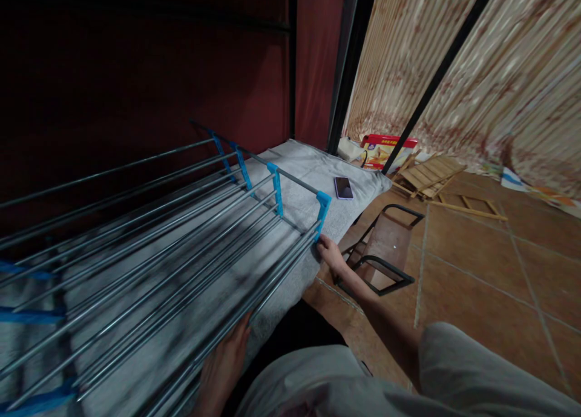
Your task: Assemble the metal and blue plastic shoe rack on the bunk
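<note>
A folded metal drying rack [181,235] with grey rods and blue plastic joints lies lengthwise on a grey-covered mattress [308,163]. My right hand [330,252] grips the rack's near rods at the far end, just below a blue corner joint [323,208]. My left hand [224,362] holds the same near rods closer to me, fingers wrapped under them. A phone [344,187] lies flat on the mattress beyond the rack's end.
A black bed frame post [349,66] rises behind the mattress. On the tiled floor [476,265] to the right stand a small black-framed stool [385,247], folded wooden slats [429,175] and a red box [385,147]. A striped curtain [499,72] hangs behind.
</note>
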Demonstrator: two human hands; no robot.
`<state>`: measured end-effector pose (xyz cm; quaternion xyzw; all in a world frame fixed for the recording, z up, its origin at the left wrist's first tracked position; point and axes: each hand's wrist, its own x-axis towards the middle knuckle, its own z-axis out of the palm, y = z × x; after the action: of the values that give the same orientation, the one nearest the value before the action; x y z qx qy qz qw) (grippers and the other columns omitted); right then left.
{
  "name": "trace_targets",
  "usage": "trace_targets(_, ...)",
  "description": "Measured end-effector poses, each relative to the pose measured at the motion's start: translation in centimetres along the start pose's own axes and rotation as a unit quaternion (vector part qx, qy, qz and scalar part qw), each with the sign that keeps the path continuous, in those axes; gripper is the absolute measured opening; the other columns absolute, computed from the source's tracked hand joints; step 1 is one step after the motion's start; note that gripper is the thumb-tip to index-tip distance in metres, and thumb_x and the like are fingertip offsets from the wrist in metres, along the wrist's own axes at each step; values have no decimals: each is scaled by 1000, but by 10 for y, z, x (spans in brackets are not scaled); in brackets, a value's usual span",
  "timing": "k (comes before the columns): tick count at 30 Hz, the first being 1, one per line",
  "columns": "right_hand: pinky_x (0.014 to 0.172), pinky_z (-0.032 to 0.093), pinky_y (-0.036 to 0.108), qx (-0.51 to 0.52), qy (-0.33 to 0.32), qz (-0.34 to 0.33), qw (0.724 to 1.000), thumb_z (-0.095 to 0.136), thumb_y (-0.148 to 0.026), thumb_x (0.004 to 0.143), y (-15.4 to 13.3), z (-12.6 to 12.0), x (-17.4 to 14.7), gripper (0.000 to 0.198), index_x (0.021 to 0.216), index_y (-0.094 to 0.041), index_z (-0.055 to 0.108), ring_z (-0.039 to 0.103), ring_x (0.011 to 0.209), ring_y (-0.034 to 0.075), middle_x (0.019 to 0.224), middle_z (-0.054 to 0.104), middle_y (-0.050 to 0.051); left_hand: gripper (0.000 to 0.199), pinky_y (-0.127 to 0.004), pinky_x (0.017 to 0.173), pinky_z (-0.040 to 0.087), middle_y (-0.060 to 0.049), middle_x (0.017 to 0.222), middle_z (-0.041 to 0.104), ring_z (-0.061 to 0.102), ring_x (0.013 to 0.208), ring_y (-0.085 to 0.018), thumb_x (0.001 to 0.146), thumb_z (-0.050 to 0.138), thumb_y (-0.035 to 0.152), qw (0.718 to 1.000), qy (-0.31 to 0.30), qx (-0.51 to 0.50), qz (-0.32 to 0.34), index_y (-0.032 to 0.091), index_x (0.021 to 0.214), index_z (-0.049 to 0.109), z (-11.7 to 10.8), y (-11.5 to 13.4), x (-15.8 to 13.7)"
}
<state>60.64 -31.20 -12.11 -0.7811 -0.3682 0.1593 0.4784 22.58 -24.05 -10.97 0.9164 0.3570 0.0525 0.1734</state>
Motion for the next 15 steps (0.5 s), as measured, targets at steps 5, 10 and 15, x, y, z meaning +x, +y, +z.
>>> trace_targets(5, 88, 48, 35, -23, -27, -3, 999, 42, -27, 78, 2, -7, 7, 32, 95, -15, 66, 62, 89, 21, 91, 68, 6, 46, -40, 108, 50, -7, 139, 61, 58, 128, -25, 101, 35, 32, 1000, -10, 4, 26, 24, 142, 54, -3, -1, -1)
trace_targets(10, 77, 46, 31, -7, -39, -6, 999, 43, -34, 81, 3, -12, 12, 28, 83, -17, 65, 58, 76, 19, 78, 64, 3, 47, -36, 111, 47, -5, 143, 58, 56, 130, -21, 102, 32, 29, 999, -31, 20, 12, 23, 144, 52, -3, -2, -2)
trace_targets(15, 71, 44, 28, 4, -53, -20, 998, 44, -36, 81, 4, -14, 11, 26, 77, -18, 62, 54, 73, 17, 74, 62, 2, 46, -34, 115, 43, -3, 144, 57, 52, 134, -18, 102, 32, 28, 999, -31, 28, 22, 24, 144, 51, -3, -2, -3)
